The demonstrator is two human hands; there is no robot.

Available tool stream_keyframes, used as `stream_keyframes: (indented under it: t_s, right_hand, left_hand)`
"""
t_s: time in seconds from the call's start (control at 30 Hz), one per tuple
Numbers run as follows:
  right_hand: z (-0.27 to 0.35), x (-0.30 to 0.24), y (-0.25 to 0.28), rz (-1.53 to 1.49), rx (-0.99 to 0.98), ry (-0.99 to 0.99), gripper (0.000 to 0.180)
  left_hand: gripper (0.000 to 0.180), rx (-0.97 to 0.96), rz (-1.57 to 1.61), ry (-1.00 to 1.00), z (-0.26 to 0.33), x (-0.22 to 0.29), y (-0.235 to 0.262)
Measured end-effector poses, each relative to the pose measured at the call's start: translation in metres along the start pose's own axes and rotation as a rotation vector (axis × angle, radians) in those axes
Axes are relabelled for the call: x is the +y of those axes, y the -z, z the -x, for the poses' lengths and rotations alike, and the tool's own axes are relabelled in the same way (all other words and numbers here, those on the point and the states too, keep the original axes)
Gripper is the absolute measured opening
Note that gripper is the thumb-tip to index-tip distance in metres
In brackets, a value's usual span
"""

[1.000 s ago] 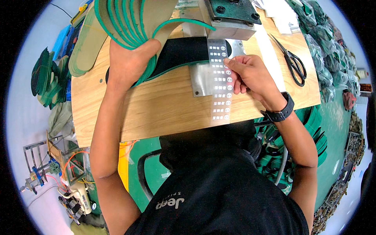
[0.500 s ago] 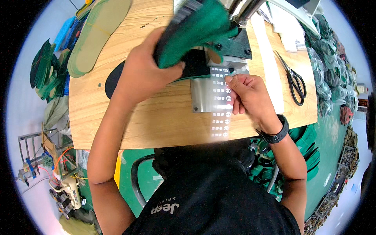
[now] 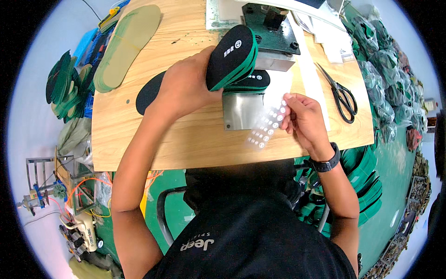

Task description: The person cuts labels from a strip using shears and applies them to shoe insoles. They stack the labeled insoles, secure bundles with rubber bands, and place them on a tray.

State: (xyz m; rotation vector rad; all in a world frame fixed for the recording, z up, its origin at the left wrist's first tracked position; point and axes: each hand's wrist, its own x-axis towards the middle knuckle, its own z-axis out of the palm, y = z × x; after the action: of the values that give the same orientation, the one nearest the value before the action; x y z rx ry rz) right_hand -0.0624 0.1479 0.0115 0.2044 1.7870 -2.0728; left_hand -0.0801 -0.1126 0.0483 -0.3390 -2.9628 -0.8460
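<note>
My left hand [image 3: 188,86] is wrapped round a stack of insoles [image 3: 232,53], black on top with green edges. White print shows on the top one. Beneath that hand, more black insoles [image 3: 151,94] lie across the table, their printed end [image 3: 253,80] over the metal plate of a press [image 3: 272,35]. Part of them is hidden by my hand and the stack. To the right of the plate, my right hand [image 3: 304,118] pinches a clear strip of white transfer labels [image 3: 268,126] by its upper edge. The strip hangs at a slant, slightly blurred, above the table.
Black scissors [image 3: 343,96] lie on the right of the wooden table [image 3: 186,149]. At its left lies a stack of beige insoles [image 3: 127,46], with more green insoles [image 3: 65,88] beyond the edge. White papers [image 3: 332,39] sit at the back right. Bagged goods [image 3: 383,69] are piled beyond.
The held stack has turned from a blurred, fanned green side to printed black tops facing up. My right hand has drawn the label strip off the press area, and it now slants.
</note>
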Motion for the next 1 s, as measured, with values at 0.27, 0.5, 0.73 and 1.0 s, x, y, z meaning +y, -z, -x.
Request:
stream_keyframes:
  t_s: [0.27,0.5,0.73,1.0]
  right_hand:
    - [-0.017,-0.012,-0.031,0.393,-0.087,-0.053,0.025]
    - [-0.023,-0.011,-0.03,0.453,-0.071,-0.089,0.03]
    - [-0.027,-0.016,-0.031,0.459,-0.095,-0.139,0.028]
    - [-0.026,-0.013,-0.034,0.467,-0.074,-0.155,0.034]
  left_hand:
    - [0.03,0.276,0.39,0.012,0.005,-0.028,0.008]
    - [0.019,0.414,0.438,-0.034,0.007,-0.033,0.009]
    - [0.019,0.391,0.421,-0.014,0.008,-0.031,0.01]
    - [0.033,0.401,0.36,0.002,0.01,-0.028,0.003]
